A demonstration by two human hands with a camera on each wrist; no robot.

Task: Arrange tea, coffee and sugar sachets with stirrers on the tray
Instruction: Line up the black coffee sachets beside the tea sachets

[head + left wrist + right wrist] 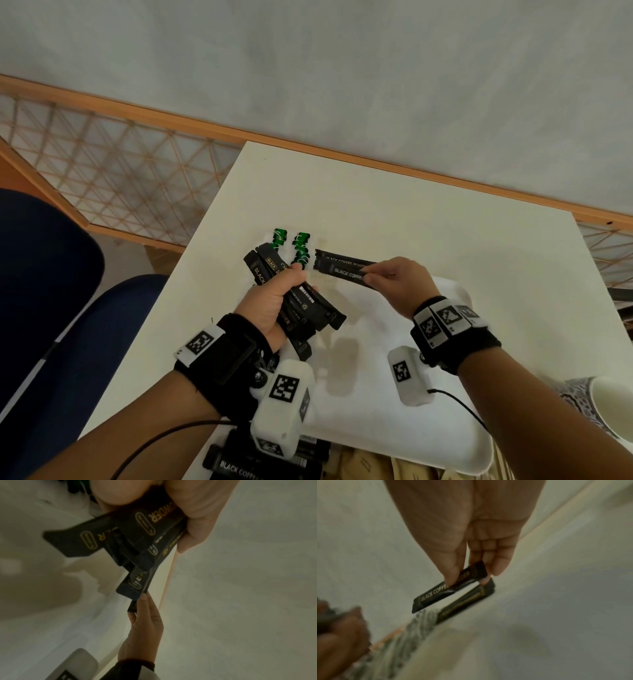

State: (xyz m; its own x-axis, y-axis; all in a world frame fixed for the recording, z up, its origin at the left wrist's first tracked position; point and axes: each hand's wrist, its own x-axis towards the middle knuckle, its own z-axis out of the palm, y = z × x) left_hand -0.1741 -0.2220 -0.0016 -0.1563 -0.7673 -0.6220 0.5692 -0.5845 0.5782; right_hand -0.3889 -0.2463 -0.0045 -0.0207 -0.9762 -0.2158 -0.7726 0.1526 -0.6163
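Two blue chairs (pixel 51 308) are seen at the left, beside a white table (pixel 428 219) set against a pale wall with a wooden rail. A fanned bundle of black sachets (pixel 301 301), lettered "BLACK" and "POWDER", is gripped in the left hand (pixel 270 305) above the table. Green sachets (pixel 301 246) lie just beyond it. Two further sachets (pixel 342 269), printed "BLACK COFFEE POWDER", are pinched in the right hand (pixel 397 284) over a white tray (pixel 455 442). More black sachets (pixel 239 466) lie at the near edge. A patterned paper cup (pixel 599 401) stands at the far right.
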